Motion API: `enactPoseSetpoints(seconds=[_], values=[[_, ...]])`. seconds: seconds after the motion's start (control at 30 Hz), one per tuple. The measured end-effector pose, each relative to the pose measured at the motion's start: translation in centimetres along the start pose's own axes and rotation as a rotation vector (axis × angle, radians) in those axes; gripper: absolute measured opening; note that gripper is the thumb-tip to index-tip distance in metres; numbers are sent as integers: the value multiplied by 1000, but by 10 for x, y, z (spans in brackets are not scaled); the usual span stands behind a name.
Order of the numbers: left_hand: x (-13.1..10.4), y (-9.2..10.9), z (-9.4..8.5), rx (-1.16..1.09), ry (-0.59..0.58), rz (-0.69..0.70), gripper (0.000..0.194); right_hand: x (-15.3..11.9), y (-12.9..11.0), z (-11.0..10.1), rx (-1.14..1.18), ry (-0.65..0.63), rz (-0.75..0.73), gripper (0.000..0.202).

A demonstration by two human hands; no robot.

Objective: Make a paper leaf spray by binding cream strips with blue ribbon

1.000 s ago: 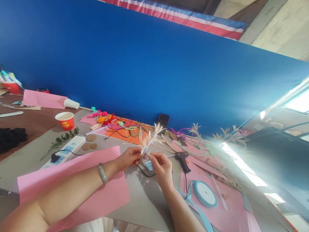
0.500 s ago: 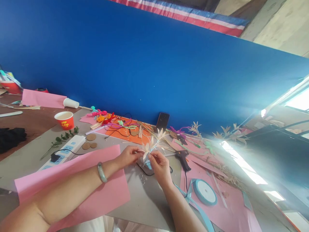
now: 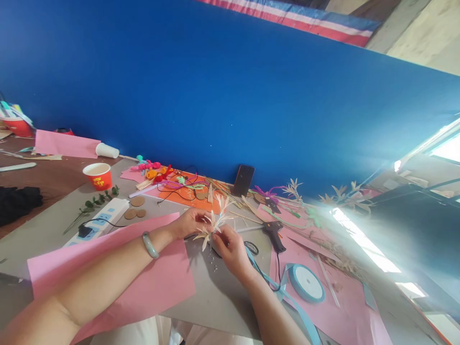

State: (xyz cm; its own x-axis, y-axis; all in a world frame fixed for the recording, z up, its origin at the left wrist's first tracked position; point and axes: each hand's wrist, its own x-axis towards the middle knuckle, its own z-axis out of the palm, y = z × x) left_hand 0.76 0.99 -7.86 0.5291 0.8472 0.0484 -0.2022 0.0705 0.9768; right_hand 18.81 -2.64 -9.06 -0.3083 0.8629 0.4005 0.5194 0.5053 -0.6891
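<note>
Between my two hands is a pale cream artificial flower (image 3: 219, 218) with narrow pointed petals. My left hand (image 3: 192, 223) pinches it from the left, a green bangle (image 3: 150, 245) on that wrist. From the right, my right hand (image 3: 232, 247) has its thumb and fingers closed on the flower's lower part. My fingertips partly hide the stem. Light blue ribbon (image 3: 268, 275) runs from near my right hand, past the forearm, by a ribbon spool (image 3: 306, 283). A black glue gun (image 3: 274, 235) lies to the right of my hands.
Pink paper (image 3: 118, 278) lies under my left forearm. Beyond it are a white power strip (image 3: 104, 220), a leafy sprig (image 3: 91, 206), brown discs (image 3: 137, 201) and a red paper cup (image 3: 97, 177). A phone (image 3: 244, 180) leans against the blue partition (image 3: 179, 96).
The flower has tilted and turned, with petals now pointing down and left. Both hands have shifted slightly up and left. The blue ribbon beside my right hand is more exposed.
</note>
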Motion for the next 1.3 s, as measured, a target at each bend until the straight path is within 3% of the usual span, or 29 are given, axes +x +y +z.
enactPoseSetpoints(seconds=[0.23,0.43,0.63,0.93,1.17,1.3], values=[[0,-4,2,-58,91,8,27,-1,1,1,86,84,68,17],[1,-9,2,29,31,67,33,-1,1,1,201,124,148,17],[1,-14,5,87,51,103,30,-1,1,0,136,141,127,15],[4,-25,14,-99,175,-31,33,-1,5,2,-32,239,-2,17],[3,-33,14,25,109,-12,37,-2,4,1,-48,231,0,16],[3,-29,15,8,156,18,36,-3,2,1,-56,260,-3,15]])
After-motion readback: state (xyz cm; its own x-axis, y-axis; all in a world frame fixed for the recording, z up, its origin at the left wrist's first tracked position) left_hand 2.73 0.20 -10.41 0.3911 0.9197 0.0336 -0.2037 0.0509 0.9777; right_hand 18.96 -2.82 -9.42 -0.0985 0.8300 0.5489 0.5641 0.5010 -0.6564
